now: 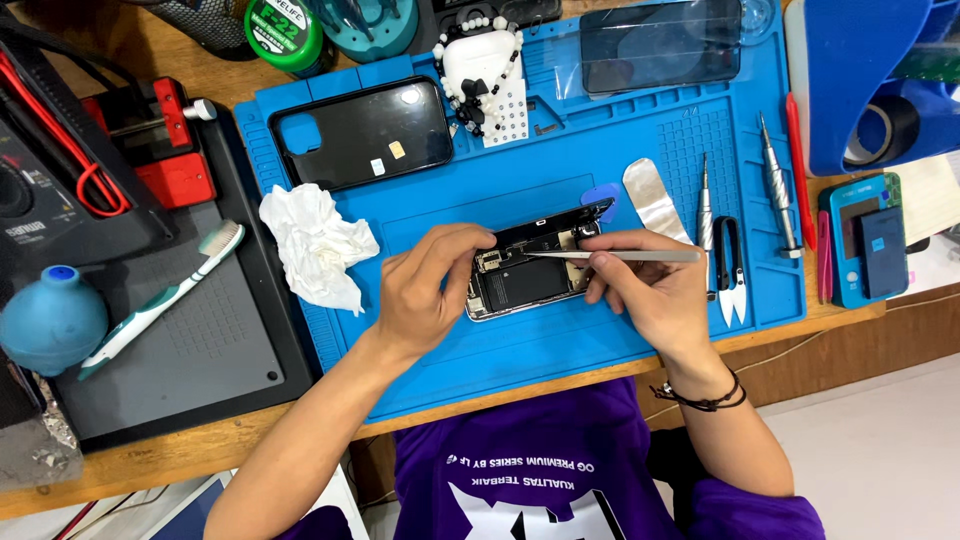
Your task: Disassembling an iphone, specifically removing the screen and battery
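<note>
Opened phone (528, 272) lies between hands, long axis left–right. Left hand (425, 290) grips its left end; right hand (650, 290) pinches tweezers (615, 256) — tips over phone's upper middle.

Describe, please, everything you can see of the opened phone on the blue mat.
The opened phone lies flat on the blue mat, its inside facing up: a dark battery block, small metal parts and a silver frame. The left hand grips its left end. The right hand touches its right end and holds metal tweezers pointing into its upper part.
</note>
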